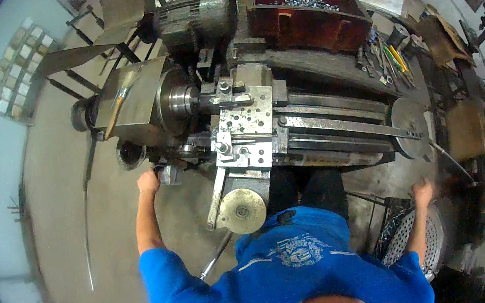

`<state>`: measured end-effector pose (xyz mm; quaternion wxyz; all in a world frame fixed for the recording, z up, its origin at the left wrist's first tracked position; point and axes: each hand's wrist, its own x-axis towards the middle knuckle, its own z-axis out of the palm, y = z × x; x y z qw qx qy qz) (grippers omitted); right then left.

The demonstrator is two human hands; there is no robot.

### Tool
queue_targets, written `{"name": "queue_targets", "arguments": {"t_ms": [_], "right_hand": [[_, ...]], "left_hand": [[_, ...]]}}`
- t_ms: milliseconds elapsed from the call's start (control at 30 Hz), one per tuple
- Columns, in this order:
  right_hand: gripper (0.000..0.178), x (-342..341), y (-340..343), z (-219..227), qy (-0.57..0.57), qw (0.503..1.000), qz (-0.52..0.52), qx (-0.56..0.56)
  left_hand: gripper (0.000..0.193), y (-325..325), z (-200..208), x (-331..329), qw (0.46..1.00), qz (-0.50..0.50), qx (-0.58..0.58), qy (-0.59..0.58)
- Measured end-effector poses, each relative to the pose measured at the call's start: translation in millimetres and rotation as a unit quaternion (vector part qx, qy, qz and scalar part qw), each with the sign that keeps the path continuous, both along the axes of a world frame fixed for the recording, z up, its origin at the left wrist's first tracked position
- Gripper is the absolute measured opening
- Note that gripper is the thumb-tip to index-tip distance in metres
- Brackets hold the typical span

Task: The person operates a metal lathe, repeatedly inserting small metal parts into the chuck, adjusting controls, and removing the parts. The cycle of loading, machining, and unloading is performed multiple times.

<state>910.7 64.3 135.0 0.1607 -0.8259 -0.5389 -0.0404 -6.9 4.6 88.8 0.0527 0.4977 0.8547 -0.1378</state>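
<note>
I stand at a metal lathe (pixel 312 124) and look down on it. My left hand (pixel 148 181) reaches out to the left and grips a small control lever (pixel 169 174) on the front of the headstock (pixel 138 101). My right hand (pixel 423 192) is blurred, low on the right beside a perforated metal basket (pixel 409 233); whether it holds anything is unclear. The chuck (pixel 177 99) faces the tool carriage (pixel 246 129), and a round brass-coloured handwheel (pixel 242 211) sits in front of my blue shirt.
A red-brown tray (pixel 298 18) of small metal parts stands behind the lathe, with hand tools (pixel 387 62) lying to its right. A round metal disc (pixel 408 123) marks the tailstock end. A motor (pixel 194 17) sits above the headstock. Concrete floor (pixel 58 194) spreads to the left.
</note>
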Motion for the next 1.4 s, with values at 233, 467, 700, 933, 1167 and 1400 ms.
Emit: {"name": "queue_targets", "arguments": {"t_ms": [233,467,700,933,1167,1400], "right_hand": [[0.038,-69.7,-13.6,50.5,0.110,0.992,-0.002,-0.058],[0.038,-141.2,75.2,149.0,0.050,0.980,0.187,0.044],[0.040,-404.0,149.8,231.2,0.188,0.782,0.588,0.080],[0.026,-607.6,144.4,224.8,-0.037,0.738,0.662,-0.124],[0.026,-609.5,150.0,222.3,-0.050,0.730,0.671,-0.122],[0.025,-579.7,157.2,240.4,-0.013,0.753,0.656,-0.050]], "left_hand": [[0.041,23.6,-50.8,48.1,0.905,0.313,0.278,-0.079],[0.039,-16.3,-19.3,1.1,0.996,0.019,0.075,-0.033],[0.043,-30.3,78.9,-4.0,0.981,0.038,0.121,-0.146],[0.039,-157.7,233.2,-55.9,0.942,0.199,0.262,0.065],[0.051,-184.1,182.8,35.4,0.920,0.306,0.231,0.083],[0.036,-181.6,178.6,84.9,0.922,0.216,0.302,0.108]]}}
